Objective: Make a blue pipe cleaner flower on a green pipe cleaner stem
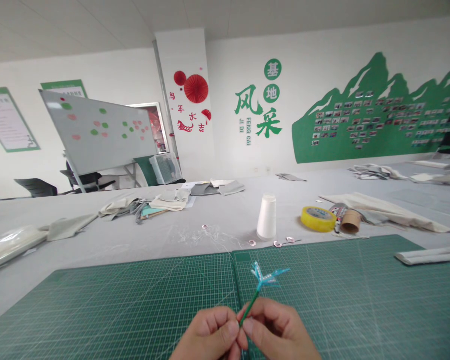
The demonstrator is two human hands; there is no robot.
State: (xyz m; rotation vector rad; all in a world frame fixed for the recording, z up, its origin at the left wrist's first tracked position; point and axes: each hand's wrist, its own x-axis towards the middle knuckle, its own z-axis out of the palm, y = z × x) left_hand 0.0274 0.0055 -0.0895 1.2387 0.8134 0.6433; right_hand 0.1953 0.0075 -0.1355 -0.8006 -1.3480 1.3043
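Note:
Low in the head view, my left hand (215, 334) and my right hand (278, 330) meet with thumbs and fingertips pinched together. Between them they grip the lower end of the green stem of an artificial flower (260, 283). The stem leans up to the right, and its light blue petals with small pale beads spread at the top. My fingers hide the stem's lower tip. Beneath my hands lie two green cutting mats (142, 295) with white grid lines, their edges meeting near the middle.
Behind the mats stand a white thread cone (267, 218), a yellow tape roll (318, 219) and a cardboard core (350, 221). Loose clear thread (210, 236) and small pinkish rings (277, 244) lie nearby. Fabric pieces (168, 199) are scattered along the grey table; a rolled cloth (431, 256) rests at right.

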